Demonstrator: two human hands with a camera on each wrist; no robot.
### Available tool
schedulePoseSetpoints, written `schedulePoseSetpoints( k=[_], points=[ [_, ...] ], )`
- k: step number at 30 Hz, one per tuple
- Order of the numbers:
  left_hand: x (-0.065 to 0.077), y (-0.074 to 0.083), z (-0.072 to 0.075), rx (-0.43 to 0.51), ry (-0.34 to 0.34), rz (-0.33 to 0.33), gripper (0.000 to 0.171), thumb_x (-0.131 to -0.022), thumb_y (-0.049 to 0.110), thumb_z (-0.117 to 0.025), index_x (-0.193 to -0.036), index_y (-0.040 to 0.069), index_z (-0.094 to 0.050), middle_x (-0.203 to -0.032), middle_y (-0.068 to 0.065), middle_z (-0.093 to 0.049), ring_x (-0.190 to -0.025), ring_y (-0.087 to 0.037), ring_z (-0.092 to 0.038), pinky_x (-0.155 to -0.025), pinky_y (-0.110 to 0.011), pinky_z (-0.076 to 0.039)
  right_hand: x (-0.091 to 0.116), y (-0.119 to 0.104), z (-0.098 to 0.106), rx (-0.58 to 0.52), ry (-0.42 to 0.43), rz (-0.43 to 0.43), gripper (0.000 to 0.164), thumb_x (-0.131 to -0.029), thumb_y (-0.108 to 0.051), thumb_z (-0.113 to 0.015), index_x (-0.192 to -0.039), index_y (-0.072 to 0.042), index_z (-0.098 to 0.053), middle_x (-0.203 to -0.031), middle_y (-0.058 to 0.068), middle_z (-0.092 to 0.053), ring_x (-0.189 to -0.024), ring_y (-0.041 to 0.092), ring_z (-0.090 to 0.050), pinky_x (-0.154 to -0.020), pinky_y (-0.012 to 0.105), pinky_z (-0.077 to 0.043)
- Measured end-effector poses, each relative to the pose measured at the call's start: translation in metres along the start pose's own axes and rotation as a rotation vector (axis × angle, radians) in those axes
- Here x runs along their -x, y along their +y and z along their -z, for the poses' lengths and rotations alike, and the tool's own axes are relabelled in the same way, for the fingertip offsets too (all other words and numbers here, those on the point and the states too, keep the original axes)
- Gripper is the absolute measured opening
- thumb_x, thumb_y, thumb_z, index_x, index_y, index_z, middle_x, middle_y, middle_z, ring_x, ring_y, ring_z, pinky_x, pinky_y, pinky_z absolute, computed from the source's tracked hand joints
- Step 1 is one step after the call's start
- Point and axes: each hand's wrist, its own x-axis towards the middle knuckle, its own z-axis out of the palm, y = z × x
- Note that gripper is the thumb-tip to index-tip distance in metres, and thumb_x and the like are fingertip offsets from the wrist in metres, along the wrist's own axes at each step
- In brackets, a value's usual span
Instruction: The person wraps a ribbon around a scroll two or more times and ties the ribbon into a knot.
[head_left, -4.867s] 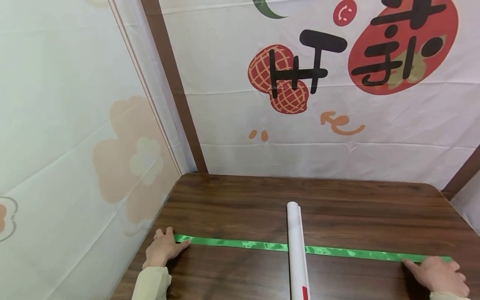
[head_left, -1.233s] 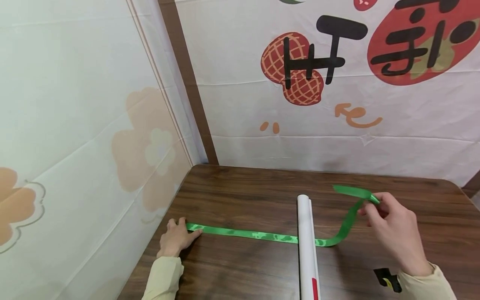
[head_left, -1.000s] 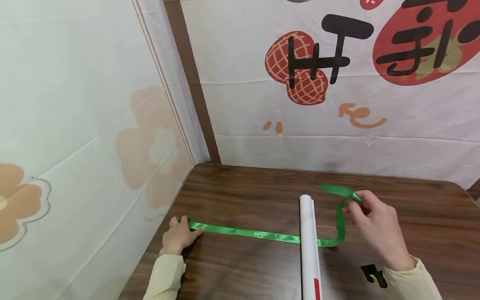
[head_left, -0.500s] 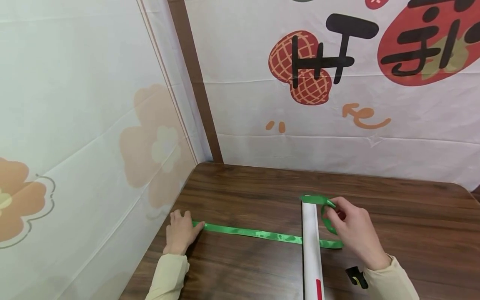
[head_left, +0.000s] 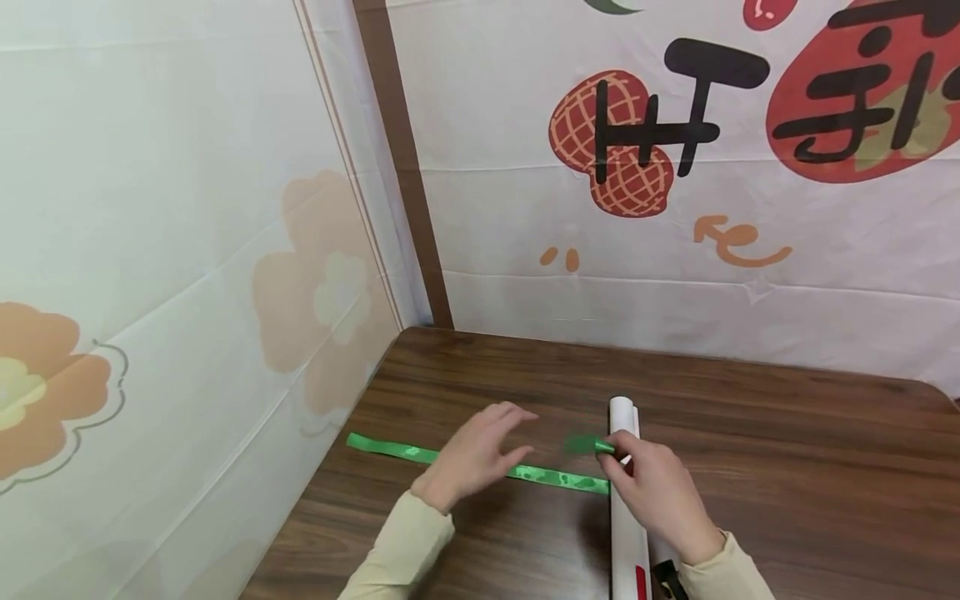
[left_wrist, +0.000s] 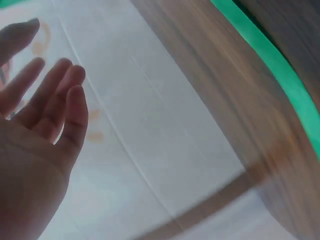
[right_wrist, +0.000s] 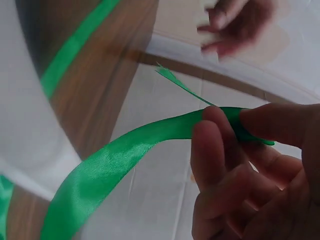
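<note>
A green satin ribbon point(head_left: 558, 477) runs across the dark wooden table and passes beneath a white rolled tube point(head_left: 626, 517) with a red mark near its lower end. My right hand point(head_left: 660, 492) pinches the ribbon near its right end, above the tube; in the right wrist view the ribbon point(right_wrist: 125, 150) curves up to the thumb and fingertips, its short tail sticking out past them. My left hand point(head_left: 476, 454) hovers over the ribbon's left stretch with fingers spread and holds nothing. The ribbon's left end lies loose on the table.
Beside the tube's lower right, partly behind my right sleeve, lies a small black item point(head_left: 667, 577) with a yellow mark. The wooden table point(head_left: 810, 467) meets a printed white cloth wall point(head_left: 495, 308) at the back and another on the left.
My right hand has lifted the ribbon's right end and carried it left over the tube. My left hand has let go of the left end and moved right toward it.
</note>
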Motion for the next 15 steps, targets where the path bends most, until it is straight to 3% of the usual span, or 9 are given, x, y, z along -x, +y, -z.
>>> schedulePoseSetpoints(
  k=[3,8,12,15],
  points=[
    [-0.008,0.015,-0.007,0.011,-0.077,-0.046,0.045,-0.091,0.026,-0.068,-0.133,0.016,-0.055,-0.126,0.003,-0.06,-0.111,-0.009,-0.06,-0.093,-0.026,-0.05,0.002,-0.005,-0.006,-0.013,-0.053,-0.013,0.003,-0.09,-0.02,-0.067,-0.088,-0.021,-0.069,-0.074,-0.01,-0.066,-0.052,-0.001,-0.045,-0.049,0.02,-0.036],
    [-0.014,0.025,-0.02,0.115,-0.171,-0.089,0.035,-0.092,0.021,-0.067,-0.126,0.017,-0.06,-0.116,0.005,-0.063,-0.081,-0.004,-0.059,-0.07,-0.013,-0.047,0.005,-0.011,-0.011,-0.065,-0.126,-0.032,0.006,-0.089,-0.016,-0.067,-0.088,-0.021,-0.069,-0.072,-0.013,-0.062,-0.052,0.001,-0.043,-0.049,0.02,-0.037],
    [-0.018,0.023,-0.024,0.165,-0.17,-0.135,0.011,-0.092,0.013,-0.065,-0.103,0.016,-0.067,-0.092,0.009,-0.065,-0.067,0.0,-0.05,-0.059,-0.009,-0.04,0.006,-0.012,-0.014,-0.069,-0.147,-0.047,0.006,-0.089,-0.017,-0.068,-0.086,-0.023,-0.069,-0.07,-0.015,-0.06,-0.05,0.001,-0.042,-0.048,0.02,-0.036],
    [-0.017,0.021,-0.023,0.15,-0.134,-0.14,0.009,-0.092,0.009,-0.063,-0.095,0.016,-0.068,-0.087,0.01,-0.064,-0.068,0.002,-0.048,-0.061,-0.008,-0.04,0.006,-0.012,-0.017,-0.056,-0.154,-0.061,0.004,-0.089,-0.02,-0.068,-0.086,-0.023,-0.069,-0.07,-0.016,-0.06,-0.049,0.001,-0.042,-0.047,0.02,-0.035]
  ],
)
